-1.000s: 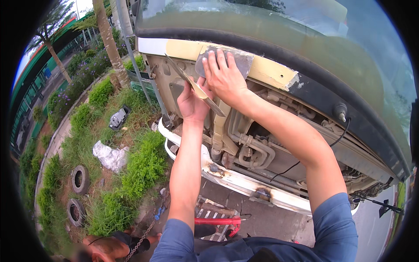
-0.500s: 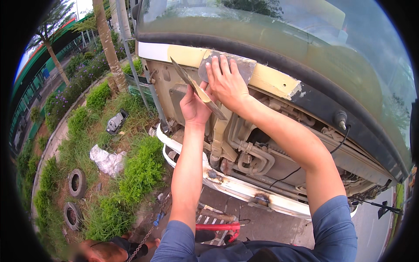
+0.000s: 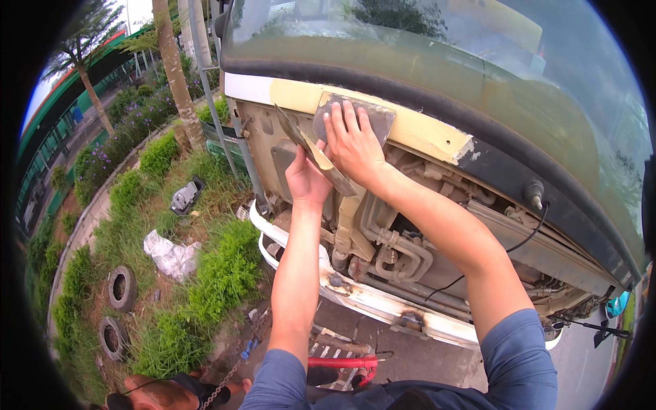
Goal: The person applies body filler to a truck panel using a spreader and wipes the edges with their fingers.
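Observation:
My left hand grips a board-like metal blade bearing pale yellow paste, tilted diagonally below the windscreen of a large vehicle. My right hand has its fingers over a grey flat spreader, which lies against the cream-filler-coated strip under the black windscreen seal; its thumb is hidden. The filler strip has a small dark hole and a ragged right end. Behind both hands, the opened front shows pipes and dusty metalwork.
Below is a white bumper with rusty patches, over a metal ladder-like frame and red bar. A shirtless person is at lower left beside a chain. Tyres, a white sack, shrubs, trees and a pole stand left.
The whole front of the vehicle, with both my hands, sits lower in the picture. My hands keep about the same place on the panel. A turquoise object now shows at the right edge.

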Motion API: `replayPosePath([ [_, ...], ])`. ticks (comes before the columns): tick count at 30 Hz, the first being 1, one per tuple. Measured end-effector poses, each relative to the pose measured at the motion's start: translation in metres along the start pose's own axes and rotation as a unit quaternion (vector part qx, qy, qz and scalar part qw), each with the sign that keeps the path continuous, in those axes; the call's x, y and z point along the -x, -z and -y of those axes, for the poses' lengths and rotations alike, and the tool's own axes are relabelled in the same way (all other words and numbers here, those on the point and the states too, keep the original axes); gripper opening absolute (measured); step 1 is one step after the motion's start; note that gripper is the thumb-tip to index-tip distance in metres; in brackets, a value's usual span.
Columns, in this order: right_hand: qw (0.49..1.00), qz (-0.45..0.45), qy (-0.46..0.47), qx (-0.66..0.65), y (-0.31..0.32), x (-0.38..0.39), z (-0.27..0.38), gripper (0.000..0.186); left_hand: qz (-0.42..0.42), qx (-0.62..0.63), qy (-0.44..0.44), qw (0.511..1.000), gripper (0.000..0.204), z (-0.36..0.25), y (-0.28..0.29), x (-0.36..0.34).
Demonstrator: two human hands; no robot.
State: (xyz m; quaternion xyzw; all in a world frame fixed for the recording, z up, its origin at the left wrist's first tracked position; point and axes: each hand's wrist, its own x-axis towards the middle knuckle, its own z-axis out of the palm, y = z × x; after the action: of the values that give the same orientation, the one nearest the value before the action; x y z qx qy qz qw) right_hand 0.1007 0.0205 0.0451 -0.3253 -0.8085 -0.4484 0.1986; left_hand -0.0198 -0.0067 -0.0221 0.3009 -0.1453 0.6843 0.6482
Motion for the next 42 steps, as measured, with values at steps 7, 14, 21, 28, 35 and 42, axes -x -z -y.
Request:
replayPosePath([
  [7, 1.0, 0.01, 0.019, 0.016, -0.011, 0.017, 0.016, 0.059, -0.031, 0.007, 0.005, 0.999, 0.022, 0.005, 0.016, 0.02],
  [14, 0.999, 0.028, 0.033, -0.004, -0.022, 0.042, 0.031, 0.065, -0.082, 0.019, 0.002, 0.996, 0.021, 0.02, 0.041, 0.046],
  [21, 0.999, 0.027, 0.037, -0.012, 0.01, 0.054, 0.029, 0.058, -0.005, 0.063, -0.01, 0.998, 0.016, 0.028, 0.029, 0.063],
  [28, 1.0, -0.022, -0.012, -0.005, 0.04, 0.043, -0.018, 0.055, 0.043, 0.06, -0.002, 0.997, 0.013, 0.042, -0.019, 0.023],
  [35, 0.999, 0.01, -0.012, 0.036, 0.042, 0.043, -0.04, 0.054, 0.045, 0.067, 0.023, 0.996, 0.018, 0.054, -0.02, 0.005],
  [42, 1.0, 0.01, -0.012, 0.024, 0.039, 0.043, -0.042, 0.054, 0.042, 0.065, 0.029, 0.997, 0.018, 0.054, -0.019, 0.004],
])
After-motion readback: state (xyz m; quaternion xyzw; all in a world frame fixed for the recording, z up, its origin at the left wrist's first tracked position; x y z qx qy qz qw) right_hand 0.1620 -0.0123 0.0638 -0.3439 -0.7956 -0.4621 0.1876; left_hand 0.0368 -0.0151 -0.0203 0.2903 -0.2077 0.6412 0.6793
